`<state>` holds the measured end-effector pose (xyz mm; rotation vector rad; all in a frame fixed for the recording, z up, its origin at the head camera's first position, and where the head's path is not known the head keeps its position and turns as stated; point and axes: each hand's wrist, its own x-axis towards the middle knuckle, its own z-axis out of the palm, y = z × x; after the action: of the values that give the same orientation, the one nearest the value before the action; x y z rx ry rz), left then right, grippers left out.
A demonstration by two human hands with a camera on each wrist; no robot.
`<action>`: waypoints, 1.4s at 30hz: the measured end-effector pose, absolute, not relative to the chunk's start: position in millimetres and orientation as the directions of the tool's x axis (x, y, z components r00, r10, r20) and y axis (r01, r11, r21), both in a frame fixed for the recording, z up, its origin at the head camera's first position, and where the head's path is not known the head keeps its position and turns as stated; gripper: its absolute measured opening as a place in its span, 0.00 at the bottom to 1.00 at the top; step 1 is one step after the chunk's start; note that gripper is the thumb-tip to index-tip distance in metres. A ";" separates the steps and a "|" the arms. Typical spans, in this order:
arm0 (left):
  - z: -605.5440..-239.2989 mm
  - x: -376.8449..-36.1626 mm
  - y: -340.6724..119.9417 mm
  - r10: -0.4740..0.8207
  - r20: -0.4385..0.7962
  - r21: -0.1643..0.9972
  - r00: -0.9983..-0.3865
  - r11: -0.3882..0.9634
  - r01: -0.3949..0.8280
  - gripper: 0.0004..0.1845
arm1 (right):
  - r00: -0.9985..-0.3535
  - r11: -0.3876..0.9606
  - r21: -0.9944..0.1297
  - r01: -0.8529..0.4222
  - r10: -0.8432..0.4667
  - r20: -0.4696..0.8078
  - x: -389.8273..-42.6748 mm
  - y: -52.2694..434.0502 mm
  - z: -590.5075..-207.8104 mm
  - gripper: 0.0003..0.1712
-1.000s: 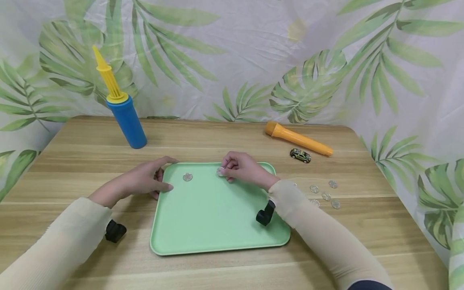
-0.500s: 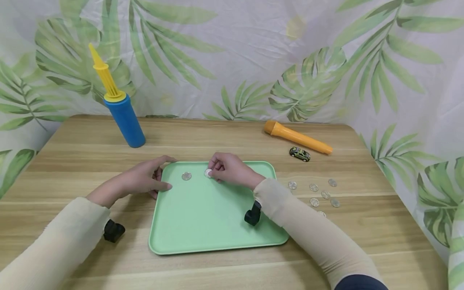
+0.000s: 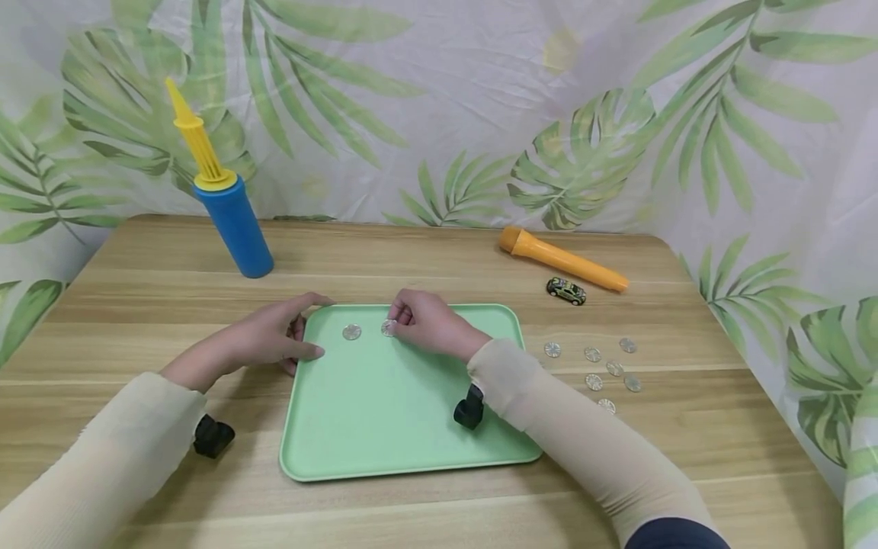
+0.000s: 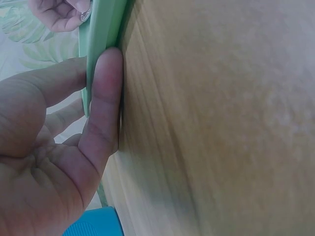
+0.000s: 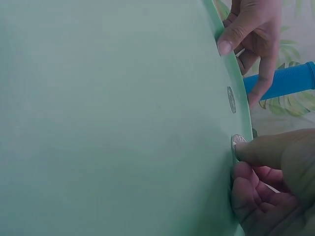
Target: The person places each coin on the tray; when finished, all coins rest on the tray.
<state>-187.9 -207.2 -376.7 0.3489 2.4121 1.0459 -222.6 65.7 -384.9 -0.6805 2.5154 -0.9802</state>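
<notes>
A coin (image 3: 389,328) is pinched in the curled fingers of the right hand (image 3: 428,322) over the green tray (image 3: 405,427), whose edge is gripped by the left hand (image 3: 264,339)

Your right hand (image 3: 428,324) pinches a coin (image 3: 389,328) on the green tray (image 3: 405,412), just right of another coin (image 3: 352,332). Your left hand (image 3: 264,339) holds the tray's far left corner on the bench (image 3: 439,259).

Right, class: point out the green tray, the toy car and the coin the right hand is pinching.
tray (image 3: 405,415), head view, on its bare floor.
toy car (image 3: 566,290), head view, on its roof.
coin (image 3: 389,328), head view, on the face showing beside the fingertips.
</notes>
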 end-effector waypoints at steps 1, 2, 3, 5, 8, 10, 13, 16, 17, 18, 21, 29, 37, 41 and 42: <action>-376.6 -187.7 -207.5 0.411 -0.329 0.736 -0.850 0.676 0.041 0.43 | -0.822 0.644 -0.703 -0.302 -0.549 -0.150 -222.0 64.8 -384.5 0.06; -376.4 -187.5 -207.7 0.411 -0.328 0.735 -0.851 0.676 0.043 0.43 | -0.823 0.644 -0.703 -0.300 -0.548 -0.151 -221.7 64.0 -384.3 0.06; -376.2 -187.3 -207.9 0.410 -0.328 0.734 -0.851 0.677 0.044 0.43 | -0.824 0.646 -0.702 -0.301 -0.547 -0.150 -221.4 63.3 -384.0 0.05; -376.0 -187.1 -208.3 0.408 -0.328 0.733 -0.852 0.678 0.043 0.43 | -0.824 0.649 -0.699 -0.302 -0.546 -0.152 -221.2 61.8 -383.9 0.05; -375.7 -187.0 -208.8 0.404 -0.331 0.731 -0.853 0.681 0.039 0.43 | -0.820 0.653 -0.694 -0.304 -0.549 -0.158 -221.6 60.2 -383.5 0.05; -375.3 -187.0 -209.1 0.403 -0.331 0.730 -0.853 0.682 0.039 0.43 | -0.817 0.657 -0.690 -0.305 -0.552 -0.164 -222.1 59.3 -383.2 0.06; -374.6 -187.1 -209.0 0.401 -0.330 0.728 -0.855 0.685 0.040 0.42 | -0.815 0.662 -0.683 -0.309 -0.554 -0.168 -223.1 58.6 -382.8 0.07; -374.0 -186.7 -208.6 0.398 -0.330 0.728 -0.856 0.685 0.038 0.42 | -0.816 0.665 -0.679 -0.312 -0.554 -0.167 -223.6 58.4 -383.1 0.08; -373.8 -186.4 -208.3 0.398 -0.330 0.727 -0.856 0.685 0.038 0.42 | -0.816 0.664 -0.680 -0.311 -0.553 -0.167 -223.5 58.5 -383.3 0.08; -373.6 -186.1 -208.0 0.400 -0.330 0.728 -0.855 0.685 0.039 0.42 | -0.818 0.664 -0.681 -0.308 -0.551 -0.167 -223.5 58.8 -383.9 0.08; -373.3 -185.3 -206.3 0.412 -0.330 0.735 -0.849 0.677 0.042 0.42 | -0.819 0.661 -0.687 -0.303 -0.549 -0.167 -222.6 60.8 -386.1 0.08; -374.4 -185.7 -202.8 0.406 -0.338 0.733 -0.849 0.680 0.033 0.42 | -0.820 0.613 -0.745 -0.265 -0.549 -0.160 -222.4 73.6 -388.7 0.05; -373.8 -184.6 -204.1 0.392 -0.337 0.726 -0.856 0.688 0.029 0.43 | -0.785 0.551 -0.797 -0.247 -0.596 -0.169 -220.2 86.2 -383.2 0.07; -371.9 -183.0 -203.7 0.387 -0.339 0.723 -0.858 0.690 0.025 0.43 | -0.784 0.561 -0.777 -0.286 -0.603 -0.147 -215.3 99.5 -377.2 0.08; -371.2 -182.6 -203.6 0.385 -0.339 0.722 -0.858 0.691 0.025 0.43 | -0.787 0.565 -0.770 -0.296 -0.601 -0.137 -214.1 103.5 -375.4 0.08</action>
<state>-182.6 -203.6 -371.2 0.3157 2.4300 1.0276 -214.1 103.5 -375.4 -0.7286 2.4152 -1.0847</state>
